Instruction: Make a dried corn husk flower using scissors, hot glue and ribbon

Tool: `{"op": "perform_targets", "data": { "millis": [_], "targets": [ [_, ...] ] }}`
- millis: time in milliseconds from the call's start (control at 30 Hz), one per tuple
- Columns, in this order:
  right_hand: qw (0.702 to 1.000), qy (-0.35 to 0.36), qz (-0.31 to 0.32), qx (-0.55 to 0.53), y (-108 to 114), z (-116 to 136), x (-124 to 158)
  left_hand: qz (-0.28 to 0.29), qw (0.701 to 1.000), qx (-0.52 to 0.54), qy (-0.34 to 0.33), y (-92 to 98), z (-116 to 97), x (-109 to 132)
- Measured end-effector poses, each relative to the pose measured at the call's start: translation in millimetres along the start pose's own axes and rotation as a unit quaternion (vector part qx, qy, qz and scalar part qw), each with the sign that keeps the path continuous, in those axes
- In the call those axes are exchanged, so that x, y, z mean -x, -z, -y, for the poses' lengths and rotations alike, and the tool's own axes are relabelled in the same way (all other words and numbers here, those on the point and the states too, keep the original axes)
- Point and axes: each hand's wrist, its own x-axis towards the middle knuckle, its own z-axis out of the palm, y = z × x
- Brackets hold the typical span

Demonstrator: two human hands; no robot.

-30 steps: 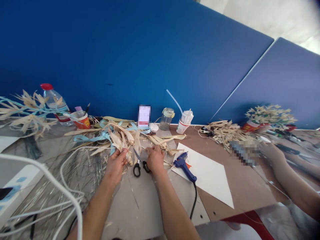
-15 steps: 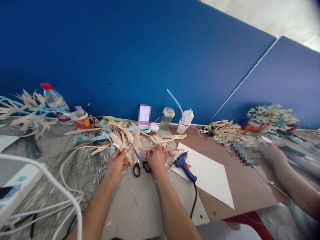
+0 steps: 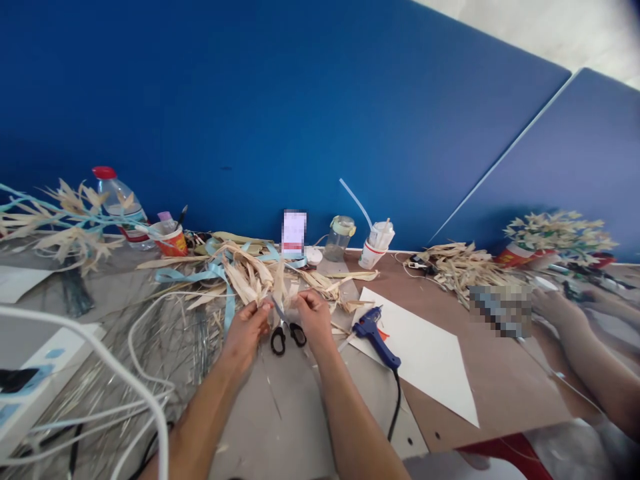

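Both hands, left hand point(image 3: 247, 331) and right hand point(image 3: 315, 315), pinch dried husk strips point(image 3: 260, 280) above the scissors point(image 3: 286, 331).

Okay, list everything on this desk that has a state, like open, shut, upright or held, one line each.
Left hand: gripping husks.
Right hand: pinching husks.
Scissors: lying flat, unheld.
Glue gun: lying on its side, corded.
Bottle: upright, capped.
Jar: upright, lidded.
Red cup: upright, open.
White cup: upright, lidded.

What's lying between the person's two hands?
Black-handled scissors lie between the left hand, which pinches dried husks, and the right hand; the head view shows it.
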Motion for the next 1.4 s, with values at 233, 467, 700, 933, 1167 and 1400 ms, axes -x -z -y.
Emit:
{"op": "perform_targets", "data": {
  "millis": [233,467,700,933,1167,1400],
  "targets": [
    [0.994,0.004,0.017,-0.111,-18,9,16,0.055,0.998,-0.027,0.007,3.5,8,-3],
    [0.973,-0.085,0.041,-0.209,-15,9,12,0.033,0.998,-0.037,-0.033,5.3,9,-4],
    [0.947,-0.093,-0.002,-0.307,-14,3,6,0.018,1.0,0.011,-0.018,-0.6,1,3],
    [0.937,-0.112,0.043,-0.329,-24,2,13,0.029,0.999,0.044,0.01,-6.9,3,5],
    [0.946,-0.092,-0.007,-0.311,-10,2,6,0.015,1.0,-0.01,-0.011,-0.9,2,0],
    [0.975,-0.047,0.013,-0.219,-5,-2,-1,0.048,0.992,-0.115,-0.015,-1.1,1,-1]
  ]
}}
